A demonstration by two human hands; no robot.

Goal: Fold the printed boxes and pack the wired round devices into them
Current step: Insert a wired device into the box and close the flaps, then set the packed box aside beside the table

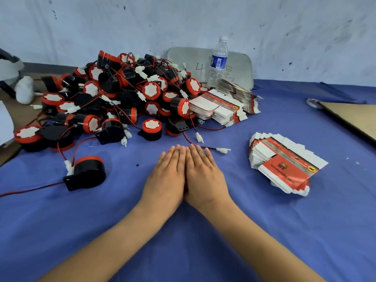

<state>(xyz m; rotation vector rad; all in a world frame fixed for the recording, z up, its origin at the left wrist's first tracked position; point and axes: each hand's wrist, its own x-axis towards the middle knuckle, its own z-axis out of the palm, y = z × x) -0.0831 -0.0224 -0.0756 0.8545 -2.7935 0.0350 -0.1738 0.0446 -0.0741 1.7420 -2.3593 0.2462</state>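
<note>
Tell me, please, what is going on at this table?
A person rests the left hand and right hand flat, side by side, on the blue cloth, holding nothing. The pile of wired round devices lies beyond them, and a stack of flat printed boxes sits to their right, untouched. No folded box is in view, so packing seems not yet begun.

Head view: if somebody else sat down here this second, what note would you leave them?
Hands: left hand and right hand both lie flat on the blue cloth, side by side, holding nothing.
Things: pile of round devices at the back left; one loose device left of the hands; stack of flat printed boxes to the right; more stacks beside the pile.
Done: no folded or packed box in view.
Left: fold the boxes and pack the devices.
</note>
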